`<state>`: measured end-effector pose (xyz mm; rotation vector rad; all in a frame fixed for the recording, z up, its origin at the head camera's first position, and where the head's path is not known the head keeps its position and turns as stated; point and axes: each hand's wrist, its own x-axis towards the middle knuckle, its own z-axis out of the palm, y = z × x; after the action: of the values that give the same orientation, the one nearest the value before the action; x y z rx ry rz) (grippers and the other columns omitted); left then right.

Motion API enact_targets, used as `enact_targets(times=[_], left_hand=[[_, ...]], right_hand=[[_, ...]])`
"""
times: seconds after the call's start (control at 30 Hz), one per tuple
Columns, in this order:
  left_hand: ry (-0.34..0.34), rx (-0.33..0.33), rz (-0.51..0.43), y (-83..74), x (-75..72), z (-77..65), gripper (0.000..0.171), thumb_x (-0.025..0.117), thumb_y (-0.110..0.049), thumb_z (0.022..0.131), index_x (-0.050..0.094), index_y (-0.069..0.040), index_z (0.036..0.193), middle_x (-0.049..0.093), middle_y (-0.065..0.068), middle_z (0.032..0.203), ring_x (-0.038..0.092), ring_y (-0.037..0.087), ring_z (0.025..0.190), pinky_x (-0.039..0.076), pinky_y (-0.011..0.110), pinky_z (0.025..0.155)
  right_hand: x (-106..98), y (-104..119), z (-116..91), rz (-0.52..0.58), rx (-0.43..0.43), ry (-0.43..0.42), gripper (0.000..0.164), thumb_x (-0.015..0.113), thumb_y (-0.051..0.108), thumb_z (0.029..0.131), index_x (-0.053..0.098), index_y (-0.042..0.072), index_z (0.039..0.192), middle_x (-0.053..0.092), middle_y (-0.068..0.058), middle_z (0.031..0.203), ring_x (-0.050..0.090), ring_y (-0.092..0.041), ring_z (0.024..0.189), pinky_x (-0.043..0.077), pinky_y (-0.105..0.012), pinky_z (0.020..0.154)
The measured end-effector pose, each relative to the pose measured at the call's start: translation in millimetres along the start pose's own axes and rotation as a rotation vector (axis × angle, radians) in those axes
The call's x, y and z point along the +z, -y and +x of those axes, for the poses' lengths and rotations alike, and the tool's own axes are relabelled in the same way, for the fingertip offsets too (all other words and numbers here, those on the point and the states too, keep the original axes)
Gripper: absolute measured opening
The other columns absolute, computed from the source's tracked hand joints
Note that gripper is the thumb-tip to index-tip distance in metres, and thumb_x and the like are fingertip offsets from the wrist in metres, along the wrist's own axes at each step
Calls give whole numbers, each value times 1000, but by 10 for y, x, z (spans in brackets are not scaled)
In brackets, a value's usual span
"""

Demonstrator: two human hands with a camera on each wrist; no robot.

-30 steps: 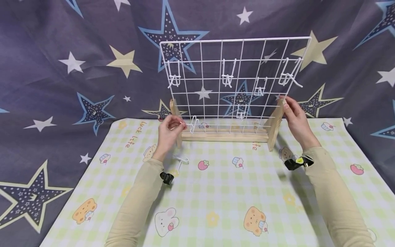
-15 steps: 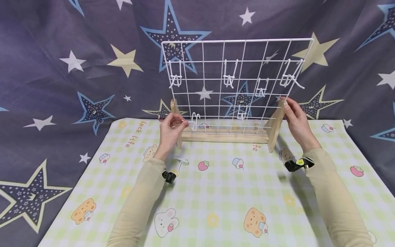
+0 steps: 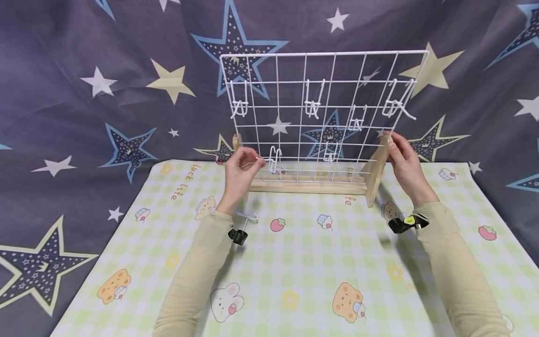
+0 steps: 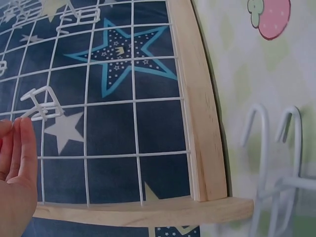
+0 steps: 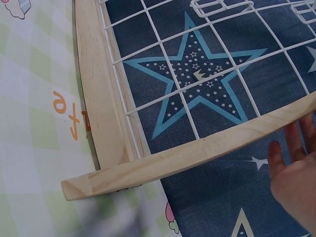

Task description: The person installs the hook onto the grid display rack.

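Note:
In the head view my left hand [image 3: 241, 177] pinches a white wire hook [image 3: 275, 161] by its prong end, between thumb and fingertips. The hook's bent top overlaps the lower left of a white wire grid panel [image 3: 322, 54]. In the left wrist view the same hook [image 4: 48, 106] is tilted in front of the grid wires. My right hand [image 3: 407, 168] grips the upper end of the right wooden side piece [image 3: 375, 180] of the stand that holds the grid. The right wrist view has its fingers [image 5: 292, 143] behind that wooden edge.
Several white hooks hang on the grid, among them an upper left hook [image 3: 240, 108], a middle hook [image 3: 312, 108] and an upper right hook [image 3: 392, 107]. A loose hook [image 3: 251, 217] lies on the checked tablecloth [image 3: 311, 262] near my left wrist. A star-patterned curtain [image 3: 139, 42] hangs behind.
My left hand has moved right and slightly up with the hook, which has shifted along the lower left of the grid. My right hand has stayed on the side piece.

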<state>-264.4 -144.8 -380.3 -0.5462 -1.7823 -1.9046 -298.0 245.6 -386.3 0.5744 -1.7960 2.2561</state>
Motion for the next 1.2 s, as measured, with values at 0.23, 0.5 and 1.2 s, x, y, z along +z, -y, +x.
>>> enact_targets(times=[0.23,0.5,1.2], left_hand=[[2,24,36,-7,81,19,17,67,16,82,53,15,91,66,16,83,66,13,75,58,32,75],[42,44,70,-4,222,51,15,63,19,83,53,17,92,62,29,86,65,16,77,57,27,72],[-20,207,286,-268,532,122,14,65,20,80,54,17,87,61,30,85,63,38,75,58,41,71]], right_hand=[[-6,-12,-1,2,-3,4,41,46,16,103,44,0,141,48,-6,129,42,-17,119,37,-20,98],[-12,-11,-22,22,11,-7,41,47,14,102,43,-2,140,47,-8,132,41,-16,122,33,-21,104],[-5,-8,7,-1,15,-11,41,47,16,103,44,1,141,43,-10,136,38,-18,125,35,-21,102]])
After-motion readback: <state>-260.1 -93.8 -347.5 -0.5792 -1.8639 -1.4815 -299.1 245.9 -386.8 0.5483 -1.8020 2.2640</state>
